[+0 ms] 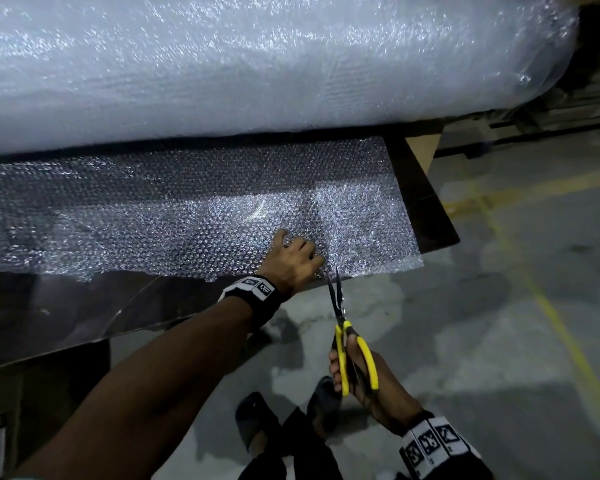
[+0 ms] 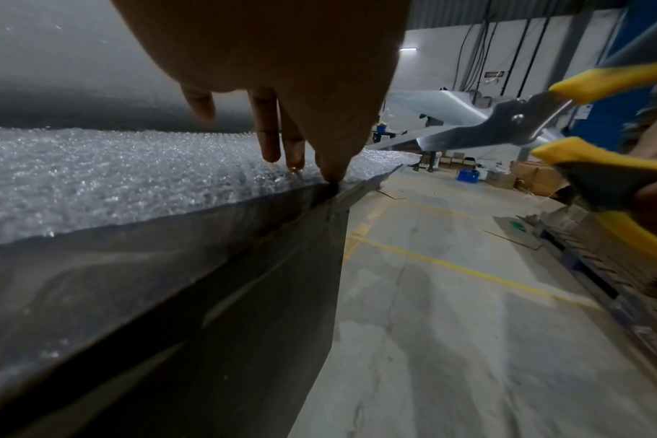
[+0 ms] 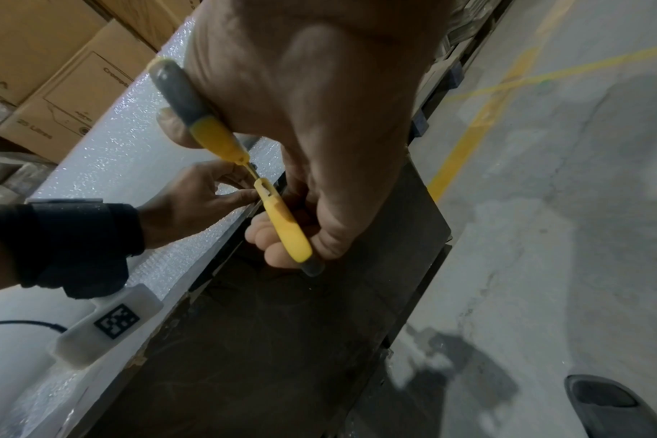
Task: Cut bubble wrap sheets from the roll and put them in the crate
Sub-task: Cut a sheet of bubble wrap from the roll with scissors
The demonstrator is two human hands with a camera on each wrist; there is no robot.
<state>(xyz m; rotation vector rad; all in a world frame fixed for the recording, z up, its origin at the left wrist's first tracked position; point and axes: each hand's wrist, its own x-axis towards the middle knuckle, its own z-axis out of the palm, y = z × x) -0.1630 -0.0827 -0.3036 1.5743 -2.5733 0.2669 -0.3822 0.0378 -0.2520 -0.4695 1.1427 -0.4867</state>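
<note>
Glossy plastic bubble wrap point(image 1: 201, 206); seemingly concrete floor point(image 1: 499, 323)

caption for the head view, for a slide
Left hand steadies bubble wrap while right hand brings scissors to its edge.

Left hand point(image 1: 293, 263) flat, right hand point(image 1: 362, 379) clenched

Dim, grainy views; glare on the bubble wrap point(image 1: 222, 209), blurred, warped edges.
</note>
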